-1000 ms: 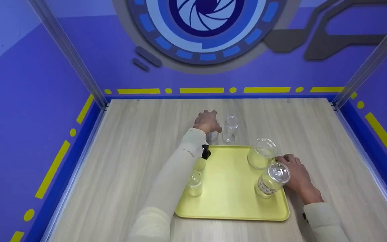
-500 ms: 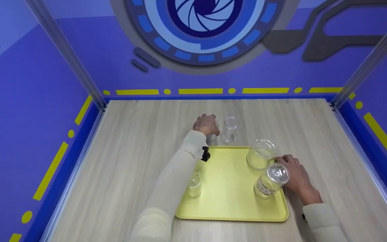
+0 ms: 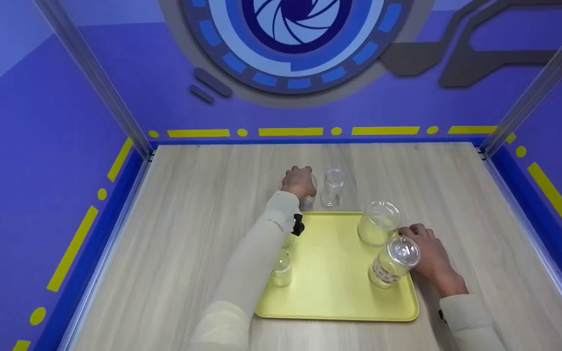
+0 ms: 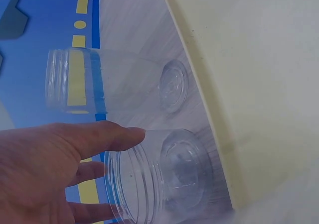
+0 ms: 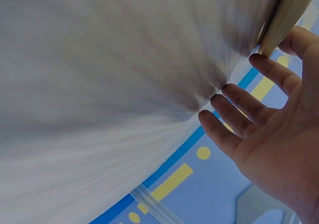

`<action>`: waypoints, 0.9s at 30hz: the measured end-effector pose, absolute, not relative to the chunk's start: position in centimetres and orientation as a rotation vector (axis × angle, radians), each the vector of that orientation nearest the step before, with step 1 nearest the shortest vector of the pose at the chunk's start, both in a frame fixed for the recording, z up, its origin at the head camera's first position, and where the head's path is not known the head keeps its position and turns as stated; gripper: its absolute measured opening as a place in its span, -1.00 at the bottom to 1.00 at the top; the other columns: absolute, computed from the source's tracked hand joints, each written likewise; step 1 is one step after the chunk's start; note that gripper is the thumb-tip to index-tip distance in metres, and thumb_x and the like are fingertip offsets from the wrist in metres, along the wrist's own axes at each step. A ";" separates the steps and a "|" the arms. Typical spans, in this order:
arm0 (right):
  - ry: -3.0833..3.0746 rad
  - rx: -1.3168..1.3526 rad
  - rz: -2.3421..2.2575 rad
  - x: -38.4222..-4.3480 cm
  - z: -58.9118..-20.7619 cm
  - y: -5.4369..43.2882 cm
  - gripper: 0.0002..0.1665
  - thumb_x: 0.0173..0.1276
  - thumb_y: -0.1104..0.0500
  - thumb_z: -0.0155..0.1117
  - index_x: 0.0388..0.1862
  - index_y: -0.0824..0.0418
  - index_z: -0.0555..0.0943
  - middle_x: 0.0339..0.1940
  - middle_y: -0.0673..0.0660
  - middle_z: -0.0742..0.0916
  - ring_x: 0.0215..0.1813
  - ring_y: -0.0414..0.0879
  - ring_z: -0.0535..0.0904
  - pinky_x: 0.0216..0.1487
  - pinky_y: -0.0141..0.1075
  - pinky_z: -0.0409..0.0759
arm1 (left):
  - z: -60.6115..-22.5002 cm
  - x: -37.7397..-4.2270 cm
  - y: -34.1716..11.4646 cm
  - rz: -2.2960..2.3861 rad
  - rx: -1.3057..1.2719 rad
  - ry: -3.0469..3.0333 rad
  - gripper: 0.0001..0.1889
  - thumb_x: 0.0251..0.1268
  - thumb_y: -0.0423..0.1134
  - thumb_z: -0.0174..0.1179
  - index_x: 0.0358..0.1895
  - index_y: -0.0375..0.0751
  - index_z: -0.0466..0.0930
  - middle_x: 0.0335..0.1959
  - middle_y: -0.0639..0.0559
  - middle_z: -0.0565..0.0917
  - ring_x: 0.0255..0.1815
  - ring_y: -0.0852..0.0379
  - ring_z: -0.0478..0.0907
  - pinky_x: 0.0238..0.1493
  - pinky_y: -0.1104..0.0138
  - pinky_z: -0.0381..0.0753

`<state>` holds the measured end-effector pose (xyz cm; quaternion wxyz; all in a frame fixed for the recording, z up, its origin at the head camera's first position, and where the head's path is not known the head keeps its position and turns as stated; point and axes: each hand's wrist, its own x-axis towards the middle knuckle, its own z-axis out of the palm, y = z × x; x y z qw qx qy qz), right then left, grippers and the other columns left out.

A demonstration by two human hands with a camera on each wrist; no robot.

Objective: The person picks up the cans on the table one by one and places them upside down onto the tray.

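Observation:
At the far edge of the yellow tray (image 3: 330,302), my left hand (image 3: 299,182) grips a short clear jar (image 4: 184,169) from above. In the left wrist view its thumb (image 4: 117,137) lies across the threaded open rim, with fingers on the other side. A taller, slimmer clear jar (image 3: 333,187) stands upright just to the right of that hand. My right hand (image 3: 427,251) rests at the tray's right edge. The right wrist view shows its fingertips (image 5: 205,116) down on the table and the thumb by the tray's side.
On the tray's right side stand a wide clear jar (image 3: 379,223) and a clear jar with a printed label (image 3: 383,272). A small clear jar (image 3: 282,273) stands on its left, beside another partly hidden by the left sleeve (image 3: 242,273). Blue panels (image 3: 198,117) enclose the table.
My left hand has lowered slightly and drawn in around the short jar. The right hand stays in place, and the tray and other jars have not moved.

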<state>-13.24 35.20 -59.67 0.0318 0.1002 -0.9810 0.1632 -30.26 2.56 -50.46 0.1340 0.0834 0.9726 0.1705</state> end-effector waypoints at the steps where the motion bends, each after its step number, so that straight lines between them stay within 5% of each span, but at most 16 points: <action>1: -3.019 0.309 0.501 -13.2 -59.7 35.2 -0.49 0.46 0.13 0.36 0.31 0.31 0.60 0.21 0.50 0.55 0.21 0.50 0.50 0.06 0.40 0.54 | -50.5 -30.3 2.6 0.497 0.241 2.820 -0.34 0.26 -0.28 0.45 0.46 -0.12 0.53 0.28 -0.25 0.56 0.26 -0.18 0.50 0.20 0.05 0.59; 27: -3.009 0.299 0.508 -13.2 -59.7 35.2 -0.51 0.45 0.14 0.35 0.29 0.30 0.61 0.18 0.49 0.55 0.20 0.51 0.50 0.04 0.42 0.53 | -49.3 -29.9 3.0 0.542 0.197 2.875 -0.37 0.25 -0.18 0.49 0.40 -0.14 0.57 0.22 -0.25 0.56 0.22 -0.19 0.53 0.16 0.06 0.62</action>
